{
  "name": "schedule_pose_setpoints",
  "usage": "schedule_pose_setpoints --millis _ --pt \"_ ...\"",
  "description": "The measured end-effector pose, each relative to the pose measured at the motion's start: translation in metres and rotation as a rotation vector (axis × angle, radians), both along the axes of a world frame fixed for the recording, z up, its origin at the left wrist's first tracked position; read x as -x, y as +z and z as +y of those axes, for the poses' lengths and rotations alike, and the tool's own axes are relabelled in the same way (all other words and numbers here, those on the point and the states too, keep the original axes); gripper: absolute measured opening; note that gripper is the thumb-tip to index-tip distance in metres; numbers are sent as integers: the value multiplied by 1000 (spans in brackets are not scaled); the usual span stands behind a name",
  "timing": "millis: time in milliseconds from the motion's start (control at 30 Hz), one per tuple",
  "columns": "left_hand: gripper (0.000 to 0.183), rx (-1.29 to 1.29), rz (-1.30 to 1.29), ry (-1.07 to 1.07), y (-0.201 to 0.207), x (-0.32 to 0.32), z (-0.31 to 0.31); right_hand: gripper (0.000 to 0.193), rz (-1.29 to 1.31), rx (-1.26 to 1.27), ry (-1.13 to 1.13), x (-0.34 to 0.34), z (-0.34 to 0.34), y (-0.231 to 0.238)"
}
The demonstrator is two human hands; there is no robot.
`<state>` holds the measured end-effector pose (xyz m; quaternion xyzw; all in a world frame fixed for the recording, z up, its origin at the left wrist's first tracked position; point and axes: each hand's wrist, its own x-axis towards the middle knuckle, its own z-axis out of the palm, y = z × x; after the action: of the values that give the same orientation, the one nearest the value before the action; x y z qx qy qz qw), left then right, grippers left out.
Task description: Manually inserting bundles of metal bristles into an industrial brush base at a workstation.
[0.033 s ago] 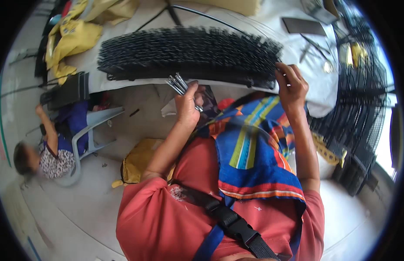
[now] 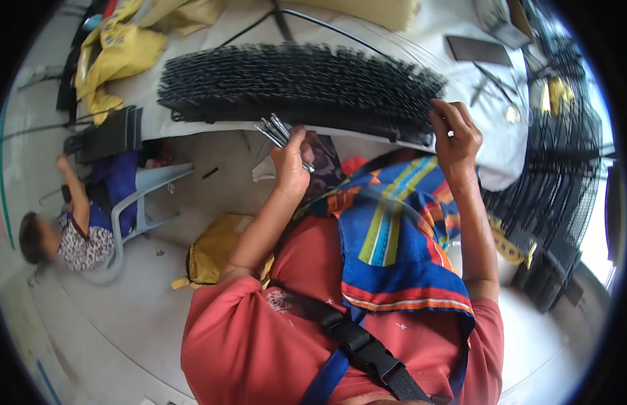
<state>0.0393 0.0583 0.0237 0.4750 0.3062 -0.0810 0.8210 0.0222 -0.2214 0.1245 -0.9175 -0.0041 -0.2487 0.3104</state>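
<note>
A long row of black mesh-like pieces (image 2: pixel 300 77), packed tightly side by side, lies along the near edge of the white-covered table. My left hand (image 2: pixel 292 165) is closed around a bundle of several thin shiny metal rods (image 2: pixel 274 130). The rods' upper ends fan out toward the row's front, and their lower ends show below my fingers. At the row's right end is my right hand (image 2: pixel 456 138), thumb and fingers bent together in a pinch. Whatever that pinch holds, if anything, is too small to make out.
Black mesh panels (image 2: pixel 553 155) are stacked at the right. A dark flat plate (image 2: pixel 478 50) lies on the table (image 2: pixel 421 67). Yellow bags (image 2: pixel 128 57) hang at the far left. Another person (image 2: pixel 87 236) sits on a grey chair (image 2: pixel 141 196) at left. A yellow bag (image 2: pixel 215 246) rests on the floor.
The view has shifted slightly, so the table and the row sit a little further right. Both hands keep nearly the same pose; the rods remain in my left hand.
</note>
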Motion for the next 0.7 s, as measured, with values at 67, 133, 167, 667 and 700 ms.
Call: schedule_pose_setpoints --millis 67,133,167,667,700 --pt "5 -21 -33 61 0 -12 18 18 -93 113 74 -29 20 20" --pt "4 -34 -14 116 8 -18 23 22 -43 198 131 -61 37 33" --pt "4 -44 -2 77 9 -18 28 27 -5 224 160 -76 44 43" --pt "10 -37 21 275 28 -65 116 44 896 -512 529 -229 134 69" --pt "10 -17 22 255 28 -65 121 46 910 -489 469 -231 143 75"
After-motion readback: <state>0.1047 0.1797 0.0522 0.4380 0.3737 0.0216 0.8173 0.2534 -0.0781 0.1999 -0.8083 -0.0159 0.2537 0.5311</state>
